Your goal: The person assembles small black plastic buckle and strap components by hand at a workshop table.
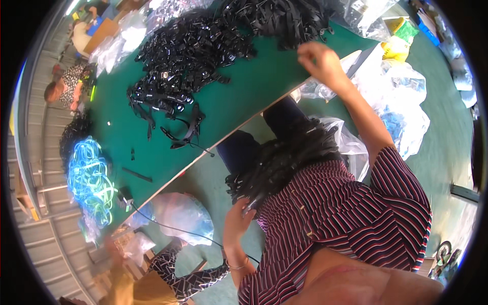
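Note:
A thick bundle of black straps point(284, 157) lies across my lap. My left hand point(239, 221) is at its near left end, its fingers closed on strap ends there; a small shiny bit shows at the fingertips. My right hand point(321, 62) is raised over the table's edge, fingers loosely curled with a gap between thumb and forefinger, and nothing shows in it. Just beyond it lies a heap of flat black straps point(284, 23). Left of that heap spreads a large pile of black straps with shiny plastic buckles point(188, 56). One looped strap point(185, 129) lies nearer the edge.
The green table point(229, 101) runs diagonally ahead. Blue and pale green glowing cords point(91, 178) are heaped at its left end, near a black cable point(173, 229). Clear plastic bags point(401, 96) stand at the right. A person in a patterned sleeve point(188, 277) sits close on my left; others are farther off.

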`<move>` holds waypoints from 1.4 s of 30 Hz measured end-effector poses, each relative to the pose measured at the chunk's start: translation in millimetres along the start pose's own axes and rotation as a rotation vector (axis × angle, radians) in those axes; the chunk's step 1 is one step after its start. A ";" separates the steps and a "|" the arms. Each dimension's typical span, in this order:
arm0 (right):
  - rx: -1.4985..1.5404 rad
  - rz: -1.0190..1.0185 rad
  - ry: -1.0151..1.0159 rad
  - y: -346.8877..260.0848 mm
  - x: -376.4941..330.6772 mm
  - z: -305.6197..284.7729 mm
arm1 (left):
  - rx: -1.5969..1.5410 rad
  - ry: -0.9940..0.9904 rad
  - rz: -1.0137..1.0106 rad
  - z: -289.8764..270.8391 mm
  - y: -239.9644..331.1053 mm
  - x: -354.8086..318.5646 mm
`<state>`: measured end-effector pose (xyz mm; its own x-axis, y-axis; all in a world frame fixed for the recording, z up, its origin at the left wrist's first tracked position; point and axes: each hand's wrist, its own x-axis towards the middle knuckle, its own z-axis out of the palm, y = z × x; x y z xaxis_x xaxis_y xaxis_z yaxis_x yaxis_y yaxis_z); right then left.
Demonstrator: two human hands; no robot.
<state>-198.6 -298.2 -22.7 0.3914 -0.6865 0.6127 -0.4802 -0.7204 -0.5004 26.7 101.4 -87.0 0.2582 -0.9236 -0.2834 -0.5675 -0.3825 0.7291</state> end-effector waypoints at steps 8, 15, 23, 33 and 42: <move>-0.230 0.202 -0.108 49.9 35.4 26.7 | 0.272 0.081 0.060 -19.9 25.3 -11.5; 0.351 0.397 -0.038 78.3 21.5 17.0 | 0.129 0.265 0.009 -41.1 38.8 40.6; 1.513 0.773 -0.290 -15.7 -12.4 48.7 | 0.221 0.867 0.245 -101.3 56.7 143.5; 1.540 0.674 -0.689 -104.8 -10.4 93.2 | 0.411 1.020 0.316 -127.4 62.2 181.9; 1.549 0.585 -0.744 -123.1 -15.4 94.8 | -0.619 0.766 0.443 -157.6 122.7 153.4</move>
<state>-71.1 -208.2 -28.6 0.8978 -0.4401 0.0145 0.2448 0.4715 -0.8472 119.9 -82.9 57.2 0.6691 -0.6317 0.3914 -0.2925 0.2603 0.9201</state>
